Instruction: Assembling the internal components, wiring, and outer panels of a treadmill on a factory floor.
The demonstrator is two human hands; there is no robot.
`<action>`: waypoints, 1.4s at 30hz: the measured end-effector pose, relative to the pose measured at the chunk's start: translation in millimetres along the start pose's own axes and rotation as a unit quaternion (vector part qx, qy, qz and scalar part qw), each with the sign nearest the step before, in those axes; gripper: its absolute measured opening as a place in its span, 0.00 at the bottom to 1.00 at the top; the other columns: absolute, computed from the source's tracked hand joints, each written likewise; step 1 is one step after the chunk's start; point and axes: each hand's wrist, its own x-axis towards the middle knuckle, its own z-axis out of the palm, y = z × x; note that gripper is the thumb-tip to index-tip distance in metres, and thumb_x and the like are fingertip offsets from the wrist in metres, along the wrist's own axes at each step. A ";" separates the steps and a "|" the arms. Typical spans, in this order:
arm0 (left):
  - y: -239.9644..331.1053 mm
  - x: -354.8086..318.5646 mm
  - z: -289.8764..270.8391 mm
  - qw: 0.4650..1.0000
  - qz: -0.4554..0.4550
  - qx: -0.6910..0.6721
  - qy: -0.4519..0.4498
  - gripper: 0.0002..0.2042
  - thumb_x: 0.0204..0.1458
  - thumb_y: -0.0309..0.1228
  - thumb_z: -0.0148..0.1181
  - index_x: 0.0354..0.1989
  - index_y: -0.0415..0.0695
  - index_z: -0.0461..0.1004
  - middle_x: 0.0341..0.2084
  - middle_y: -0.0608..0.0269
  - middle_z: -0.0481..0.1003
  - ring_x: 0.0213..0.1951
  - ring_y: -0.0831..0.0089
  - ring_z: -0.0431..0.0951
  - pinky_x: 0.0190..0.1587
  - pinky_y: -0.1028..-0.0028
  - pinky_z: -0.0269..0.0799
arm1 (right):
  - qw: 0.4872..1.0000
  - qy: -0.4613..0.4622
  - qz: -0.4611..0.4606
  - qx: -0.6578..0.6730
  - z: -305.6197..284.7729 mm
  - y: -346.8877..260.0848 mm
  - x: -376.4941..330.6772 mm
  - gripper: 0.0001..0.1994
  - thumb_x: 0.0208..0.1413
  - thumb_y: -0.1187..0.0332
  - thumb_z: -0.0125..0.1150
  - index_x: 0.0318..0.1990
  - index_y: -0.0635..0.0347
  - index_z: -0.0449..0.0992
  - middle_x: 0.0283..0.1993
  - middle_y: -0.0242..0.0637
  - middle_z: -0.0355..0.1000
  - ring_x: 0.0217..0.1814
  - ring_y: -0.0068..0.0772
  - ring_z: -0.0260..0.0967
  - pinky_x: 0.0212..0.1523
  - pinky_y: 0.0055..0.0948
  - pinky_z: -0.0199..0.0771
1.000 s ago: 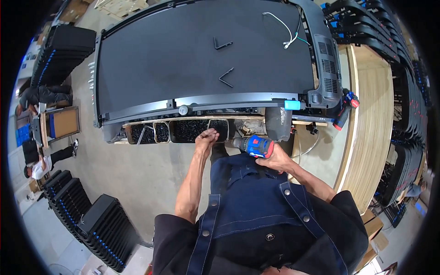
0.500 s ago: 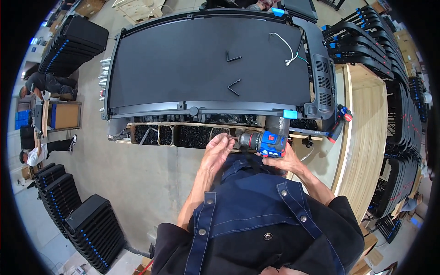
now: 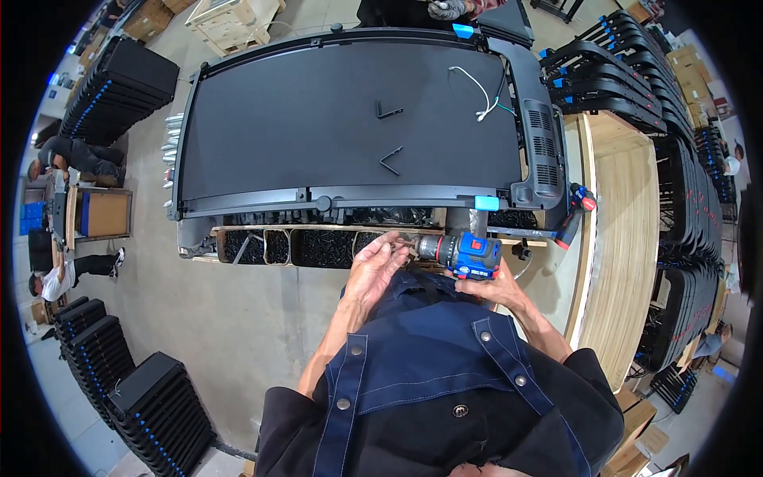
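A blue cordless drill is gripped in the right hand, just below the near edge of the black treadmill deck. Its long axis is laid level, the chuck pointed toward the left hand, whose fingers are curled at the bit. Both forearms are extended forward from the body.

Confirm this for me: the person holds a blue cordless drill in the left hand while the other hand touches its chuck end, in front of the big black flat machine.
Not quite. The head view shows the blue cordless drill in the right hand; it is the left hand that touches its chuck end. The rest holds: both are in front of the big black flat machine.
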 end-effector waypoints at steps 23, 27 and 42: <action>-4.2 1.4 -13.8 0.993 -0.035 -0.114 -0.027 0.15 0.62 0.38 0.62 0.50 0.40 0.76 0.43 0.57 0.80 0.44 0.67 0.82 0.49 0.71 0.83 | 1.000 -0.006 -0.002 0.005 10.6 7.8 5.8 0.30 0.43 0.78 0.73 0.58 0.62 0.72 0.43 0.31 0.78 0.44 0.21 0.75 0.49 0.27 0.76; -6.7 4.8 -9.4 0.987 -0.043 -0.152 -0.009 0.15 0.59 0.42 0.64 0.46 0.43 0.77 0.39 0.62 0.81 0.41 0.70 0.81 0.46 0.73 0.82 | 1.000 0.016 0.000 0.011 11.9 16.0 5.7 0.28 0.44 0.76 0.73 0.56 0.62 0.72 0.43 0.30 0.78 0.44 0.21 0.75 0.49 0.27 0.76; 28.6 31.4 64.5 0.997 0.026 0.066 0.002 0.21 0.62 0.50 0.60 0.44 0.42 0.76 0.33 0.64 0.78 0.33 0.76 0.79 0.37 0.75 0.80 | 0.989 0.064 -0.114 -0.067 5.5 0.5 17.9 0.21 0.46 0.71 0.74 0.49 0.63 0.77 0.40 0.31 0.78 0.42 0.25 0.75 0.47 0.29 0.77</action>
